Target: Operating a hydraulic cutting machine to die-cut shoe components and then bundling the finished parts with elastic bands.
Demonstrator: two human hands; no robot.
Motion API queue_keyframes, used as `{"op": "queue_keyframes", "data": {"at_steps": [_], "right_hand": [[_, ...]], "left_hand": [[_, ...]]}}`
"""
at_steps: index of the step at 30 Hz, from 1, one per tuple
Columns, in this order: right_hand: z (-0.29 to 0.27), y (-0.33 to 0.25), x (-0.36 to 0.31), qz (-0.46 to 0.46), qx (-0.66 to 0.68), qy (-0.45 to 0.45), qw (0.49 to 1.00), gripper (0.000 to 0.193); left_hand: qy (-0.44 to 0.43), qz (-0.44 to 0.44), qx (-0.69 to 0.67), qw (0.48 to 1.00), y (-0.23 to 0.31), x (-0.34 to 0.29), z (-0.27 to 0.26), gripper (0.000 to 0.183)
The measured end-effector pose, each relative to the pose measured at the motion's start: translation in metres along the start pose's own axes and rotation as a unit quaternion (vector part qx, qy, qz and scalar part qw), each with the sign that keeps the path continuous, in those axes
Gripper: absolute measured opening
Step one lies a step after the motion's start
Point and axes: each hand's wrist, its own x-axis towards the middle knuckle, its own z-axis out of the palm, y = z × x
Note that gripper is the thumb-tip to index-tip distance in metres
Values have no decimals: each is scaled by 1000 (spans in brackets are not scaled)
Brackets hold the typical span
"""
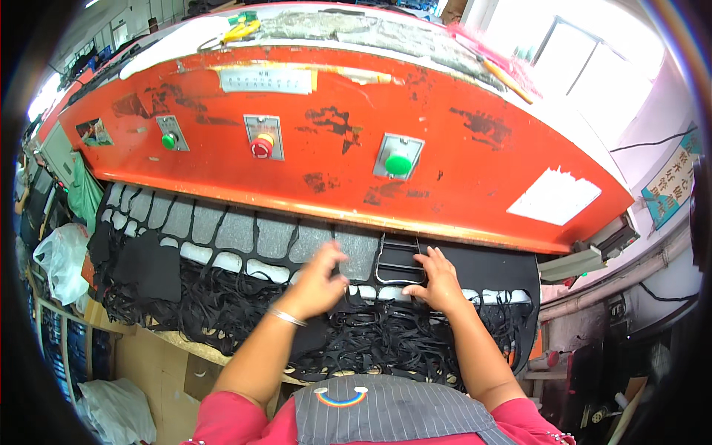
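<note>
A large orange machine housing (pixel 334 119) fills the upper half of the view, its paint chipped, with a green button (pixel 398 164) near centre, a red and yellow stop button (pixel 261 146) at 11 o'clock from it, and a smaller green button (pixel 169 140) farther toward 9 o'clock. Under the housing lies a grey worktop (pixel 245 233) covered by a sheet of black fabric (pixel 486 271) cut through with rows of openings; a tangle of black offcut strips (pixel 222 304) hangs off its near edge. At 9 o'clock a white plastic bag (pixel 61 259) sits beside the bench. A metal cutting die (pixel 398 263), a dark rounded frame with cross bars, lies on the fabric between the hands. The right hand (pixel 437 280) rests open, fingers spread, touching the die's right edge. The left hand (pixel 319 276), wearing a silver bracelet (pixel 287 317), is loosely open and blurred, just at 9 o'clock of the die, holding nothing.
</note>
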Motion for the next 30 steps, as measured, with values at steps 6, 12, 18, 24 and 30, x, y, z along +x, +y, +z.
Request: {"op": "queue_keyframes", "data": {"at_steps": [6, 12, 18, 24, 30], "right_hand": [[-81, -66, 12, -47, 182, 172, 967, 61], [-110, -116, 95, -60, 111, 341, 932, 31], [-90, -97, 44, -19, 199, 215, 956, 31], [-37, -102, -62, -89, 82, -154, 981, 53], [-11, -112, -112, -72, -41, -25, 996, 50]], "left_hand": [[478, -8, 155, 865, -10, 15, -188, 51], [553, 8, 215, 805, -36, 69, -283, 76], [467, -20, 300, 831, 4, 46, -229, 86], [112, 62, 251, 959, 39, -45, -63, 49], [-32, -122, 377, 918, 42, -49, -11, 44]]}}
